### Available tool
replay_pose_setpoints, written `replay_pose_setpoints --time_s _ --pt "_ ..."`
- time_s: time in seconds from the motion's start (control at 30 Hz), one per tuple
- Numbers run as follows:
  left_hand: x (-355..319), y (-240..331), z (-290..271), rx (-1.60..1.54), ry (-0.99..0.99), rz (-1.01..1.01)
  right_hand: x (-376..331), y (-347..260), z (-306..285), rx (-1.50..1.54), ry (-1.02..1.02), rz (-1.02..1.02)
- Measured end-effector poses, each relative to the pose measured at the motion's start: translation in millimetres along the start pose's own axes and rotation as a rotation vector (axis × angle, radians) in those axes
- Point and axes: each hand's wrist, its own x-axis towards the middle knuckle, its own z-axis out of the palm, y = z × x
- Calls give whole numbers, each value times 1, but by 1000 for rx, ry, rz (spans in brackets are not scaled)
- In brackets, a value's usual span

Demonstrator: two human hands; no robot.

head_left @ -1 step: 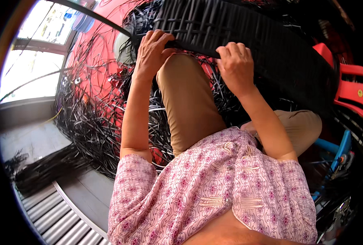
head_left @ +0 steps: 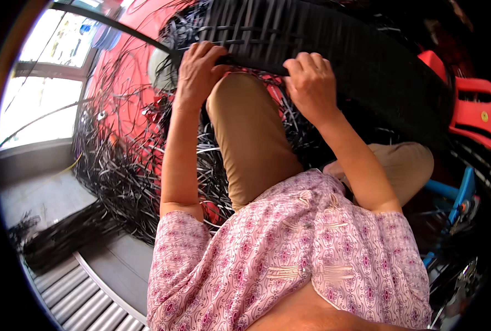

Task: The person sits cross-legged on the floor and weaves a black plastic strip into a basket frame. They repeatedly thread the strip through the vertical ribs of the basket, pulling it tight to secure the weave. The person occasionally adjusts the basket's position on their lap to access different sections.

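Observation:
A long black woven panel (head_left: 378,71) of flat strips stretches from above my knee toward the far right. Both hands are at its near edge. My left hand (head_left: 197,74) is closed at the panel's left corner, fingers bent over it and thumb along the near side. Farther right, my right hand (head_left: 313,85) pinches the same edge with curled fingers; its fingertips are partly hidden. Lengthwise strips with gaps show in the weave between and beyond my hands. A straight dark bar (head_left: 113,23) runs from the upper left to beside my left hand.
Loose black strips (head_left: 129,176) lie in a big tangle over the red floor (head_left: 126,83) at left. A red plastic chair (head_left: 480,116) stands at right, above a blue metal frame (head_left: 462,198). Ribbed slats (head_left: 85,295) lie lower left, below a window (head_left: 44,105).
The whole view has shifted slightly. My right hand sits a little farther left along the panel's edge, and my left hand keeps its place at the corner.

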Motion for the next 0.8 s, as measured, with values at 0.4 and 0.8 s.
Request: replay_pose_setpoints --time_s 0.4,0.8 --pt "9 4 6 1 -58 -17 -46 51 -69 -43 71 194" --pt "57 196 41 -227 -109 150 -80 84 -61 -41 99 49"
